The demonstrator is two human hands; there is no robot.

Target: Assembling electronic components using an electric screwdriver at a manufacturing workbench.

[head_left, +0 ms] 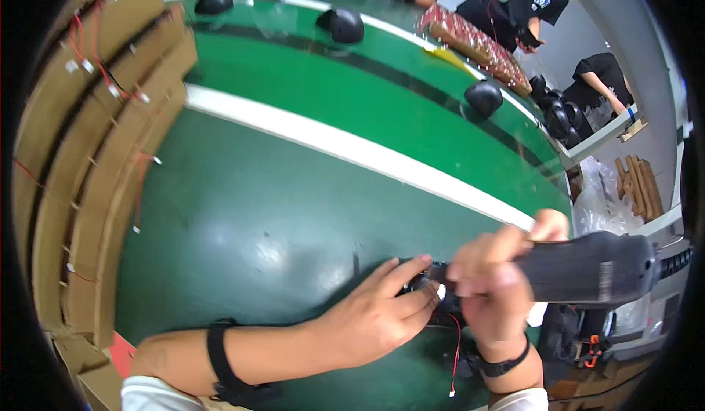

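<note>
My right hand (493, 282) is wrapped round the front of a black electric screwdriver (587, 268), somewhat blurred. The tool lies nearly level, with its tip toward the left and a ribbed cable (674, 263) at its rear end. Below the tip, my left hand (382, 312) grips a small dark part (416, 285) against the green work surface (242, 213). Fingers cover most of that part, so its full shape is hidden. A thin red wire (457, 352) with a white connector hangs between my wrists. I cannot tell whether the tip touches the part.
Cardboard trays (106, 213) with red wires stand in tiers on the left. Beyond a white rail (330, 143) runs a green conveyor belt (308, 81) carrying black rounded shells (342, 26). Co-workers stand on its far side near a long box (477, 44). Plastic bags (602, 202) lie right.
</note>
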